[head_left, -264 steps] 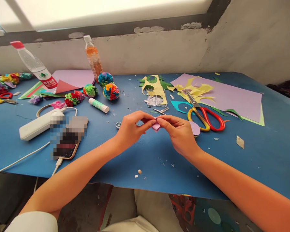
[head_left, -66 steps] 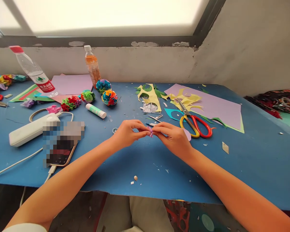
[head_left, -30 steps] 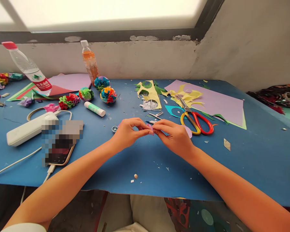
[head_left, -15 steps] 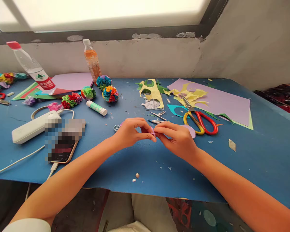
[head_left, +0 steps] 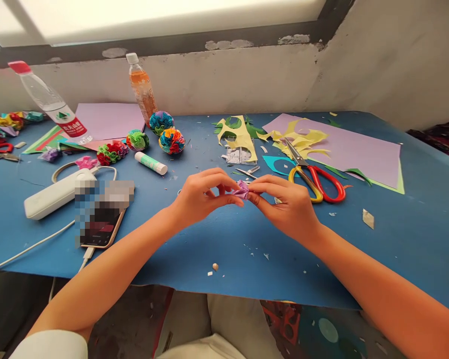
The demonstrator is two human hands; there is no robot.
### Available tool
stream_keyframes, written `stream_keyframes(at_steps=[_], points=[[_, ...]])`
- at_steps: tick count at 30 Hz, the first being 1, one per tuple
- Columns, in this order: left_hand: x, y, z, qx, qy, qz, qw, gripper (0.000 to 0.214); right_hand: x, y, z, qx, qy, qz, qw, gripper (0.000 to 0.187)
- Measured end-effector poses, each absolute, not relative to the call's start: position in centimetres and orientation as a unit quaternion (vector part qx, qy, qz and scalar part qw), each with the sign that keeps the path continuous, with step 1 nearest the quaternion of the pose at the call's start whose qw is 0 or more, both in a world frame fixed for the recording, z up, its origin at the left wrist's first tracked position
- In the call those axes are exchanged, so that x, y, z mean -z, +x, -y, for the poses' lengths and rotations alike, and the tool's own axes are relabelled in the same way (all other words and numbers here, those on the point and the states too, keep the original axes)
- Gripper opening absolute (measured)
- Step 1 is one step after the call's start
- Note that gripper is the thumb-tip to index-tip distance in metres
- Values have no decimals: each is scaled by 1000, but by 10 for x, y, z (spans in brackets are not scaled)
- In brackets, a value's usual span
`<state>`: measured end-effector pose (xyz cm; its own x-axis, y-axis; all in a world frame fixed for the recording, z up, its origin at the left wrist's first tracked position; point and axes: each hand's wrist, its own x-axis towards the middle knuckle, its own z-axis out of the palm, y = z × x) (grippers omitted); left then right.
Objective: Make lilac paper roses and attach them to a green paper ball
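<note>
Purple paper piece (head_left: 241,190): small and crumpled, held up over the middle of the table between the two sets of fingertips.
Paper's direction: one side faces each hand; fingertips cover both ends, so its long axis cannot be told for certain.
Left hand (head_left: 200,193): thumb and forefinger a little apart, with the paper's left side caught between them; the thumb lies on the near side, and the other fingers are curled.
Right hand (head_left: 290,202): thumb and forefinger pinched closely together on the paper's right side, the other fingers bent alongside.
Metal snips (head_left: 249,173): lying just beyond the paper, partly behind the right hand.
Scissors (head_left: 302,162): beyond the right hand, one loop yellow and the other red, blades pointing away and leftward onto yellow paper scraps (head_left: 303,137).
Lilac sheet (head_left: 366,152): under some of those scraps, on the right.
Glue stick (head_left: 150,163): on its side, beyond the left hand.
Ruffled paper balls (head_left: 171,140): multicoloured, grouped behind and left of the glue stick, near the orange drink bottle (head_left: 143,92).
Smartphone (head_left: 107,232): left of the left forearm, plugged into a white cable.
Blue table (head_left: 194,249): beneath everything, dotted with paper bits.
</note>
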<state>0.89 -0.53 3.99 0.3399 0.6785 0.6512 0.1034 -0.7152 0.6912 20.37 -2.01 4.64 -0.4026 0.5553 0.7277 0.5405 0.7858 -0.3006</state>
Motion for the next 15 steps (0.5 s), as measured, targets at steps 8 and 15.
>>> stream_keyframes(at_steps=[8, 15], points=[[-40, 4, 4, -490, 813, -215, 232, 13, -45, 202, 23, -9, -333, 840, 428, 5], [-44, 1, 0, -425, 777, -258, 386, 7, -43, 203, 22, 27, -314, 849, 424, 6]])
